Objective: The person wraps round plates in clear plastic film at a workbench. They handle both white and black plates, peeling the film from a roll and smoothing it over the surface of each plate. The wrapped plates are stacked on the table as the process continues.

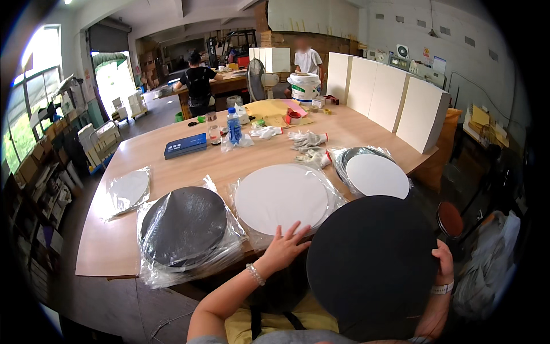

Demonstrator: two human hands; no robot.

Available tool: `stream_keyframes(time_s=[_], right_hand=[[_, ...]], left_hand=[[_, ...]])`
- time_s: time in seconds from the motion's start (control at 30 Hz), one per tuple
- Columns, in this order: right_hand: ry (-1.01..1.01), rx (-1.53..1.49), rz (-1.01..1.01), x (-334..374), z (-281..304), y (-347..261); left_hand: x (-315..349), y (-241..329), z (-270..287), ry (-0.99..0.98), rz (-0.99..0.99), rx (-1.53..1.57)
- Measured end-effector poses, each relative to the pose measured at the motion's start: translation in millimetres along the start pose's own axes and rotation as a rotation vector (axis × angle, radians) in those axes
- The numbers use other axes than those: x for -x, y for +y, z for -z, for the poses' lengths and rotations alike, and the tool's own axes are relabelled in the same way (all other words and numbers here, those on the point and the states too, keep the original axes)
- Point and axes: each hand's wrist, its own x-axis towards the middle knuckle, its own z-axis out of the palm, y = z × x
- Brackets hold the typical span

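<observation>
At lower right I see the black disc (371, 258) (round, no long axis), right hand (444, 264) clamped on its rim, left hand (282, 250) just left, fingers apart at the large white disc (281, 195).

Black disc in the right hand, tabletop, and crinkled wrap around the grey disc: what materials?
Black disc: matte, perhaps coated board or plastic; its even, unshiny face leaves that open.
Tabletop: satin wood or laminate, by its pale brown, faintly streaked surface.
Crinkled wrap: glossy plastic film, by its bright creases and transparency.
</observation>
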Motion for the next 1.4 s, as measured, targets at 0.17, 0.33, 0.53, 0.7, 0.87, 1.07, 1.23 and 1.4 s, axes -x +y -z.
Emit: stream_keyframes(time_s=[0.17, 0.33, 0.53, 0.7, 0.87, 1.07, 1.23, 1.4], right_hand=[[0.094, -0.037, 0.096, -15, -29, -11], [0.23, -0.209, 0.06, -36, -22, -1], [0.152, -0.345, -0.002, -108, -11, 12], [0.125, -0.368, 0.03, -147, -38, -10], [0.149, -0.368, 0.126, -143, -26, -19], [0.141, -0.289, 0.102, -116, -18, -6], [0.062, -0.21, -0.014, -86, 26, 41], [0.088, -0.188, -0.104, -45, 67, 87]], left_hand=[[-21, 10, -62, 0.26, -0.177, 0.053], [-43, 21, -44, 0.017, -0.18, 0.047], [-40, 22, -24, 0.185, -0.074, 0.309], [-86, -26, -24, 0.1, 0.455, 1.011], [-153, -34, -35, -0.217, 0.259, 0.435], [-157, 26, -73, 0.034, -0.038, 0.459], [-87, 53, -56, 0.126, -0.1, 0.337], [2, 37, -9, 0.355, 0.289, 0.767]])
